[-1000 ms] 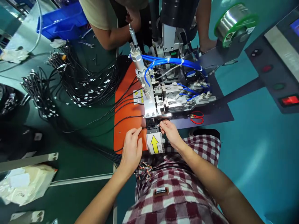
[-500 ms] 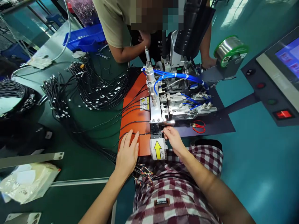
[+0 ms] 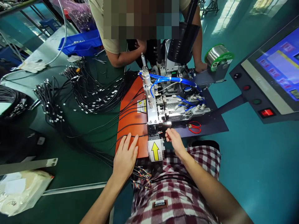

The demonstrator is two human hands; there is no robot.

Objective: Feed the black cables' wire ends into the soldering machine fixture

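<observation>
My left hand lies flat on the orange plate, its fingers spread over a thin black cable. That cable runs across the front block of the soldering machine, and its stripped wire end sticks out on the right side. Just right of the wire end, a small gap away, is my right hand with thumb and fingers pressed together. Whether anything is between those fingertips is hidden. More black cables lie across the plate into the machine. Below my left hand, a bundle of cable ends shows coloured wires.
Red-handled snips lie right of the machine. A solder spool and a control panel stand farther right. Cable bundles and a blue bin occupy the left bench. A co-worker's arm rests behind the machine.
My right hand has let go of the wire end and moved slightly right of it. My left hand keeps its place on the cable. The view has shifted a little.
</observation>
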